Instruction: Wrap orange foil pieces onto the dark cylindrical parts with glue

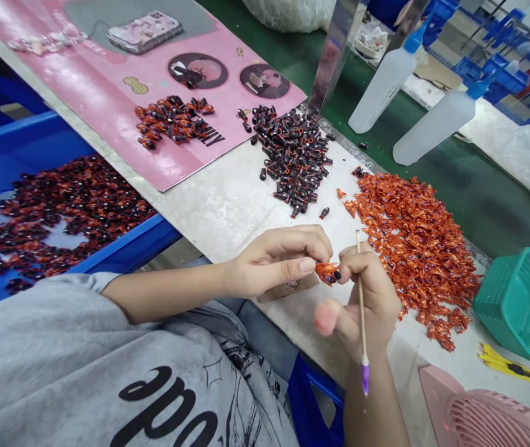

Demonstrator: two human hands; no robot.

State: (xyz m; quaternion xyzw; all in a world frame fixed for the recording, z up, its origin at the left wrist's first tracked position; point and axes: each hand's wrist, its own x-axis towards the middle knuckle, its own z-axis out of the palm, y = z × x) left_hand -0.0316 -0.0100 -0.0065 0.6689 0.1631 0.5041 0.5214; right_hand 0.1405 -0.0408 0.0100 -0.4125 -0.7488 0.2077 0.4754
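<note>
My left hand (288, 257) pinches a small glossy orange piece (326, 272) between thumb and fingertips. A black bit shows at the right end of that piece, beside the fingertips of my right hand (374, 295). A thin pale stick with a purple tip (363, 323) is held in my right hand, its purple end pointing down toward my wrist. The thumb of that hand stands away from the orange piece. Under my left hand, partly hidden, lies a small brownish block (288, 288). A large heap of orange pieces (414, 242) spreads just beyond my right hand.
Small black pieces (293, 155) are heaped beyond my left hand. Joined orange-black pieces (169, 121) lie on a pink mat (130, 136) with a phone (146, 31). A blue bin (111, 248), green basket (493, 292), yellow cutter (511, 365) and two white bottles (383, 87) stand around.
</note>
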